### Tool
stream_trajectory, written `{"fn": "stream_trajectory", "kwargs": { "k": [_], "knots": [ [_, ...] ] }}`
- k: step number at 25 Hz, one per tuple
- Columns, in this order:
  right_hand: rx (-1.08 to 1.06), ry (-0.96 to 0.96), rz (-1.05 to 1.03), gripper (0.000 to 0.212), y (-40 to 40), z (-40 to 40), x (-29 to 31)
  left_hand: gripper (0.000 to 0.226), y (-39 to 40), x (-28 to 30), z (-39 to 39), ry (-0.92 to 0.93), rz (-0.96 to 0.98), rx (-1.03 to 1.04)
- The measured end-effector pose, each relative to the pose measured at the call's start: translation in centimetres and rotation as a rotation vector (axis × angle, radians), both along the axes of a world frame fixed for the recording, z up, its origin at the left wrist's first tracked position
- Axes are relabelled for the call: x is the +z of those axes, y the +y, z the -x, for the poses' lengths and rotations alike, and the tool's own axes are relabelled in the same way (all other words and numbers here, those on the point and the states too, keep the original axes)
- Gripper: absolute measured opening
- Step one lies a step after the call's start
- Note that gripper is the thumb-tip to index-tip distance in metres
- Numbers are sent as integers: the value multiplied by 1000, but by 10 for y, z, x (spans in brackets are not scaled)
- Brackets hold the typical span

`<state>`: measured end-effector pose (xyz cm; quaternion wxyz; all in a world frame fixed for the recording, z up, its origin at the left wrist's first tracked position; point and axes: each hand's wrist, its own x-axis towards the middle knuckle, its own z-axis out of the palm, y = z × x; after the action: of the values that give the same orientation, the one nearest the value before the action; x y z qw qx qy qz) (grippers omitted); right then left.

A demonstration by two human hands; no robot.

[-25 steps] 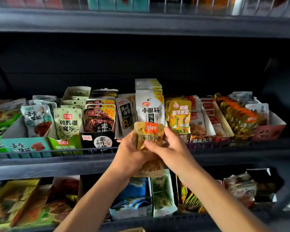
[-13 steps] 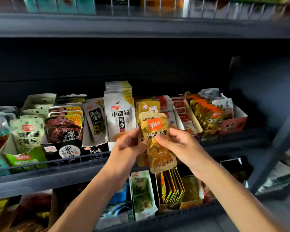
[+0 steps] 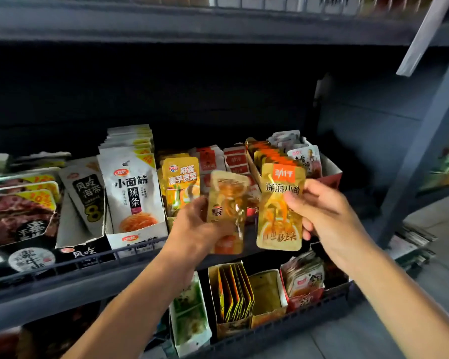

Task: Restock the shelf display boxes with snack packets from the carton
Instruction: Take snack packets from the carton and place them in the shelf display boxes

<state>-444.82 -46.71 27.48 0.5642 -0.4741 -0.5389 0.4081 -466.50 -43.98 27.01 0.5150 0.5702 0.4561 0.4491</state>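
Split now: half a second ago both hands were on one stack of gold packets, and now my right hand (image 3: 329, 216) has peeled one gold packet (image 3: 280, 208) off and carries it out toward 3 o'clock, thumb on the front and fingers curled behind its right edge. My left hand (image 3: 195, 224) grips the rest of the stack (image 3: 228, 211), which looks upside down and is a bit blurred, so I can't tell how many are in it. Whole view has swung right too, the white noodle-strip packets (image 3: 132, 187) sit further toward 9 o'clock than before. The matching display box (image 3: 329, 174), red-sided with the same gold-and-orange packets (image 3: 270, 156) lined up inside, sits at about 1 o'clock from the held packet, just behind my right hand on the shelf rail (image 3: 94, 257). I'd guess that's where this one goes. No carton in view. What could bite me: that box already looks pretty full at the front, so shoving the packet in could buckle the row or tip packets over the rim. Foil pouches are slick too, and a loose pinch on one edge could let it slide down onto the lower shelf boxes (image 3: 233, 294) at 6 o'clock. Left stack could also fan out if my grip relaxes.
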Motion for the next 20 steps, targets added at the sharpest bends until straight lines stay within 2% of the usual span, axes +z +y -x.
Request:
{"fn": "stream_trajectory", "kwargs": {
  "k": [2,3,4,7,9,12,14,17,18,20],
  "knots": [
    [116,-276,-49,21,-2,-4,7,21,2,7,-4,262,-234,-27],
    [134,-444,-70,21,1,-5,9,25,2,11,-9,298,-299,-61],
    [134,-556,-93,23,4,-7,9,32,3,13,-13,257,-324,-93],
    [20,-622,-201,33,9,-13,8,32,7,19,-24,50,-255,-76],
    [-79,-692,-280,38,9,-20,8,29,11,20,-30,64,-237,-90],
    [-26,-715,-203,39,15,-28,5,40,15,23,-51,-19,-184,-125],
    [38,-627,-93,50,23,-31,0,38,20,29,-71,-187,-108,-148],
    [22,-215,-28,41,30,-32,-4,19,32,35,-93,-444,-76,-220],
    [-19,-90,-37,37,31,-33,-5,18,36,34,-96,-429,-88,-226],
    [-87,88,-62,36,33,-36,-6,21,39,23,-100,-231,-167,-265]
  ]
}}
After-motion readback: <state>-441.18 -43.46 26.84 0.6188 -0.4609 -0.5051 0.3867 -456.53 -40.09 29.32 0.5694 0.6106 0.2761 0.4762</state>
